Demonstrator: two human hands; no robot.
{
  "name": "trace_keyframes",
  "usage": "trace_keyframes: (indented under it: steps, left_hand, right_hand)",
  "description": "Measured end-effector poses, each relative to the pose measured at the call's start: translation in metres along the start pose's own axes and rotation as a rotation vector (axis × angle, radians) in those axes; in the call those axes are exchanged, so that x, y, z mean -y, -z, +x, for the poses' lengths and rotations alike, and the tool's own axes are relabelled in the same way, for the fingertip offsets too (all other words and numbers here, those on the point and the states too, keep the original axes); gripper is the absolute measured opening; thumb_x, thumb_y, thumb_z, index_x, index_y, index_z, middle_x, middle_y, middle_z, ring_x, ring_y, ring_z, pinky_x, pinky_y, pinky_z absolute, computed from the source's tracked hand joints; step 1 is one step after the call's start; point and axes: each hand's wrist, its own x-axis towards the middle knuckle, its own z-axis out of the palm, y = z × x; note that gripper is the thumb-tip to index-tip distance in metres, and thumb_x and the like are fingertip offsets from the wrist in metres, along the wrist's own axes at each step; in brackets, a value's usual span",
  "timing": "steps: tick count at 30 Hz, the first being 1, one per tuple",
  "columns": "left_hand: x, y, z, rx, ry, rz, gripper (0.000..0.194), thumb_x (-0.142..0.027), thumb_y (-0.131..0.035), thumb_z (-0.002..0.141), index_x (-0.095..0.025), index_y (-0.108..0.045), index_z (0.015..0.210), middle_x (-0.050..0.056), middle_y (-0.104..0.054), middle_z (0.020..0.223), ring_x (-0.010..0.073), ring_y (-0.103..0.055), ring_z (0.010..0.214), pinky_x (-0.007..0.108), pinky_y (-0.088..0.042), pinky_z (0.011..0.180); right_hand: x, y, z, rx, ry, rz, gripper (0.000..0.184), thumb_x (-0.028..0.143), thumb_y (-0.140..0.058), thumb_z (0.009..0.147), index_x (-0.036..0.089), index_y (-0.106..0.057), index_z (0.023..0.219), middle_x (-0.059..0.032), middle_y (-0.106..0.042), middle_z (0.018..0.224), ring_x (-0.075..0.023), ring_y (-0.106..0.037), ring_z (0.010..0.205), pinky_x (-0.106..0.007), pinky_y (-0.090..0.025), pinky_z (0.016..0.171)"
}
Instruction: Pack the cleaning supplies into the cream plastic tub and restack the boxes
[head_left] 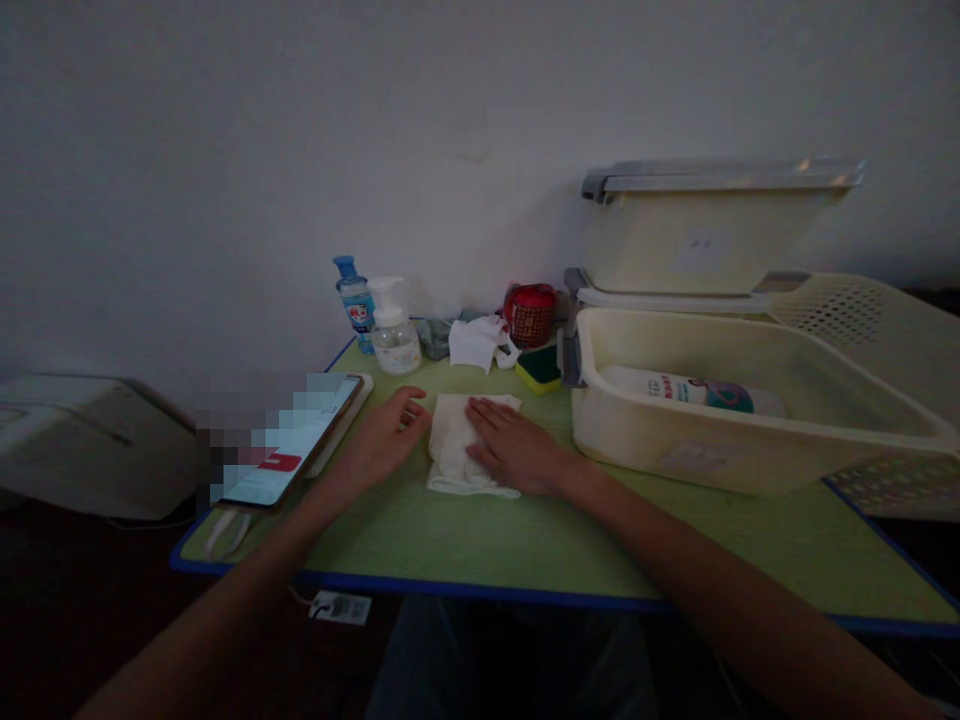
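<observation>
A folded white cloth (454, 455) lies on the green table (525, 540) in front of me. My right hand (514, 445) rests flat on the cloth's right half, fingers stretched out and pointing left. My left hand (386, 432) lies just left of the cloth, fingers loosely curled, its fingertips at the cloth's upper left edge. Neither hand holds anything that I can see.
A lit phone (292, 455) lies at the left. At the back stand a blue bottle (355, 300), a pump bottle (394, 330), a crumpled white cloth (480, 343), a red mesh basket (530, 312) and a sponge (538, 368). Cream plastic bins (750, 440) fill the right.
</observation>
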Motion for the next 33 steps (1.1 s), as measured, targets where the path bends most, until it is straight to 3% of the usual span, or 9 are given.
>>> trace_keyframes:
  steps: [3,9,20,33]
  left_hand:
    - [0.010,-0.010,0.012,0.061,0.079,-0.054,0.025,-0.028,-0.050,0.073,-0.015,-0.051,0.095,-0.003,-0.057,0.059,0.0154,-0.056,0.057,0.028,-0.043,0.056]
    - [0.011,-0.019,0.012,0.065,0.109,-0.216,0.033,-0.017,-0.055,0.065,-0.017,-0.042,0.095,-0.011,-0.046,0.049,0.0116,-0.048,0.047,0.023,-0.036,0.049]
    - [0.025,-0.028,0.012,-0.118,-0.011,-0.144,0.035,-0.010,-0.050,0.071,-0.018,-0.040,0.103,-0.008,-0.046,0.060,0.0119,-0.048,0.056,0.025,-0.038,0.057]
    - [0.019,-0.025,0.011,-0.169,-0.015,-0.048,0.036,-0.007,-0.047,0.066,-0.016,-0.043,0.101,-0.007,-0.042,0.061,0.0125,-0.046,0.057,0.024,-0.037,0.057]
  right_hand:
    - [0.002,0.002,-0.001,0.010,0.014,0.000,0.059,0.040,-0.032,0.092,0.002,-0.030,0.137,-0.0227,-0.024,0.144,-0.0277,-0.022,0.135,-0.042,-0.021,0.110]
    - [0.002,0.002,-0.003,0.046,0.004,0.044,0.065,0.048,-0.033,0.090,0.006,-0.027,0.139,-0.0228,-0.017,0.146,-0.0306,-0.018,0.135,-0.045,-0.018,0.110]
    - [0.005,0.004,-0.002,-0.004,0.051,0.031,0.057,0.043,-0.028,0.093,0.009,-0.031,0.138,-0.0183,-0.023,0.146,-0.0271,-0.020,0.135,-0.045,-0.021,0.110]
    - [0.008,0.003,-0.004,0.067,0.143,0.021,0.061,0.046,-0.029,0.092,0.006,-0.027,0.139,-0.0173,-0.018,0.147,-0.0256,-0.014,0.137,-0.041,-0.017,0.112]
